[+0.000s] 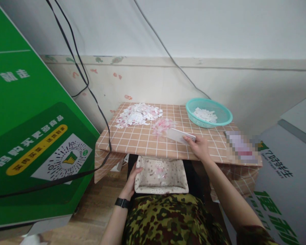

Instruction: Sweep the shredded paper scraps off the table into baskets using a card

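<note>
My right hand (199,147) grips a flat white rectangular card (180,135) by its right end, low over the tabletop. The card's far end meets a small heap of pink and clear scraps (164,126). Down at my lap, a fabric-covered basket (161,189) with a floral print sits just under the table's front edge. My left hand (134,177) is closed on its left rim. A few pinkish scraps (160,173) lie inside the basket. Farther left on the table is a larger pile of white and pink paper pieces (137,115).
A turquoise plastic basket (225,117) holding white pieces stands at the back right of the checked table (132,141). A partly blurred flat item (241,146) lies at the right edge. Black cables (98,105) hang at left, before a green sign (17,102). A grey-white cabinet (275,183) stands right.
</note>
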`<control>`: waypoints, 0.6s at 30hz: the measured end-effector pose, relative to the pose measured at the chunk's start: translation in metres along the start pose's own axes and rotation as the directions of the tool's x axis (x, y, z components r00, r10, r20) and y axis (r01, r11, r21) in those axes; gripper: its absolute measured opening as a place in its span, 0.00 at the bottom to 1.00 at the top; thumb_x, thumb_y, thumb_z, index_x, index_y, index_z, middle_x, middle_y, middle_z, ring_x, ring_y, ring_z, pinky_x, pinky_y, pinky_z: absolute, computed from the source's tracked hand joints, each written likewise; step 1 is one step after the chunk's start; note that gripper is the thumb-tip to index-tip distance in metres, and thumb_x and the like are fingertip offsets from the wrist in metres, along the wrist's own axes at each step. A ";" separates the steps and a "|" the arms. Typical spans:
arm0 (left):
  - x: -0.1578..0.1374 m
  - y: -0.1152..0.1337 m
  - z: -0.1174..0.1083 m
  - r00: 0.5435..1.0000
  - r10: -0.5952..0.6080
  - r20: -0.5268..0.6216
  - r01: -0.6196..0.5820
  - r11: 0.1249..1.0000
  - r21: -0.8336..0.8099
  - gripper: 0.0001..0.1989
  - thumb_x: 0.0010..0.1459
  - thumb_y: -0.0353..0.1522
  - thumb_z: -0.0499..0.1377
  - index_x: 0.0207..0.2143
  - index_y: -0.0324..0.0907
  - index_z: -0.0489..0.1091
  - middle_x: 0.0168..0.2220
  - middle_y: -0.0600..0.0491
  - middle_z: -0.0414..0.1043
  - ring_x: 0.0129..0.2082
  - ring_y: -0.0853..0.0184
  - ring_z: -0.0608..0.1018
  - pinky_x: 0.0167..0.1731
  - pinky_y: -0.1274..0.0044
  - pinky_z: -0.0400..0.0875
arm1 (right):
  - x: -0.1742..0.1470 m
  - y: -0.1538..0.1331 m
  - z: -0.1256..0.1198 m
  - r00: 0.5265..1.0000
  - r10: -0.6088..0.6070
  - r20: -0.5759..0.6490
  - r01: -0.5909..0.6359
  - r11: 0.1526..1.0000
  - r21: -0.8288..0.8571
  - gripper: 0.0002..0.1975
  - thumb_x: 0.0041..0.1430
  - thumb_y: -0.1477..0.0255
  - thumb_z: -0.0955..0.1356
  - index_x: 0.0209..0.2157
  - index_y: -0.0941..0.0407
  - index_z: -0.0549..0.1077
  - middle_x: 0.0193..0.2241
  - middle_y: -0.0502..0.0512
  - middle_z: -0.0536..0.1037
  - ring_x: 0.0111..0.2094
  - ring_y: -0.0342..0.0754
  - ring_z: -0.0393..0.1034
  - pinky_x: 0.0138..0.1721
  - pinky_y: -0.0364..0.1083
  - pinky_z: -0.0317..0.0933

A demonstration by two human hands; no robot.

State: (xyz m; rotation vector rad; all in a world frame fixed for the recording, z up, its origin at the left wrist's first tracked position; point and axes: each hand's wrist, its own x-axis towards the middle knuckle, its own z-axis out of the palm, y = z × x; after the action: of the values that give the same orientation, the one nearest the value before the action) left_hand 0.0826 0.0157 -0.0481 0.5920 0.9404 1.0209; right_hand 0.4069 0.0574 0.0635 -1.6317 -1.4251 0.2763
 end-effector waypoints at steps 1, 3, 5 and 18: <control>0.000 0.000 0.000 1.000 0.006 0.002 -0.006 1.000 0.001 0.30 0.50 0.36 0.62 0.57 0.43 0.65 0.52 0.46 0.74 0.52 0.53 0.73 0.53 0.64 0.62 | 0.001 0.000 0.001 1.000 -0.005 -0.004 0.005 1.000 0.010 0.22 0.54 0.53 0.67 0.32 0.58 0.80 0.25 0.56 0.79 0.27 0.52 0.71 0.27 0.46 0.60; 0.000 0.000 0.001 1.000 0.016 0.002 -0.016 1.000 -0.001 0.30 0.50 0.35 0.62 0.57 0.43 0.65 0.51 0.46 0.74 0.53 0.53 0.73 0.54 0.64 0.62 | 0.003 -0.002 0.004 1.000 -0.013 -0.020 0.014 0.999 0.042 0.21 0.54 0.54 0.67 0.35 0.58 0.80 0.27 0.56 0.80 0.28 0.51 0.72 0.29 0.46 0.61; 0.000 0.000 0.001 1.000 0.016 0.003 -0.016 1.000 -0.006 0.30 0.49 0.36 0.62 0.56 0.41 0.66 0.50 0.46 0.74 0.53 0.53 0.73 0.54 0.64 0.61 | 0.004 -0.004 0.006 0.999 -0.010 -0.046 0.013 0.998 0.056 0.21 0.54 0.54 0.67 0.34 0.59 0.80 0.25 0.55 0.79 0.27 0.51 0.71 0.28 0.46 0.60; -0.004 0.007 0.008 1.000 0.007 0.019 -0.007 1.000 0.015 0.29 0.49 0.35 0.62 0.55 0.41 0.67 0.52 0.46 0.74 0.53 0.52 0.72 0.54 0.64 0.62 | 0.024 0.005 0.011 1.000 -0.021 -0.005 0.021 0.996 0.085 0.22 0.52 0.53 0.68 0.26 0.59 0.78 0.20 0.52 0.74 0.23 0.46 0.65 0.23 0.43 0.56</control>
State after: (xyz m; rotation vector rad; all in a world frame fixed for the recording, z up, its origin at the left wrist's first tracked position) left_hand 0.0859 0.0155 -0.0375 0.6171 0.9310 1.0136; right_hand 0.4098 0.0837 0.0628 -1.5472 -1.4081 0.3173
